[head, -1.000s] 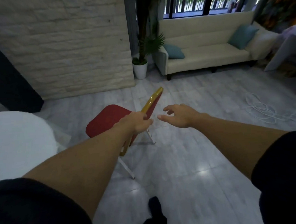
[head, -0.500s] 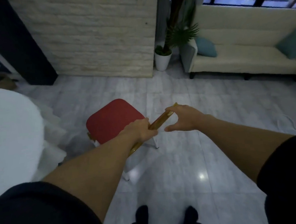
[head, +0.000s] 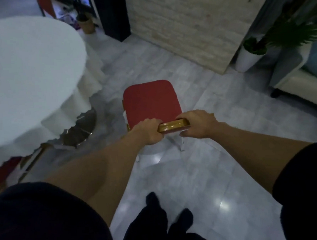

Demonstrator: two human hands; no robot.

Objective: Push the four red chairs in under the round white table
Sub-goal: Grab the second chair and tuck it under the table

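Where the frame begins at far left, round white tabletop (head: 23, 72) draped in cloth, with part of another red chair (head: 2, 172) tucked at its near edge. Just right of centre, red chair (head: 151, 102) standing apart on grey tiled floor (head: 193, 173). Left hand (head: 147, 130) and right hand (head: 198, 124), fingers clenched around gold backrest rail (head: 172, 126). Far right, potted plant (head: 251, 54) beside sofa (head: 302, 79).
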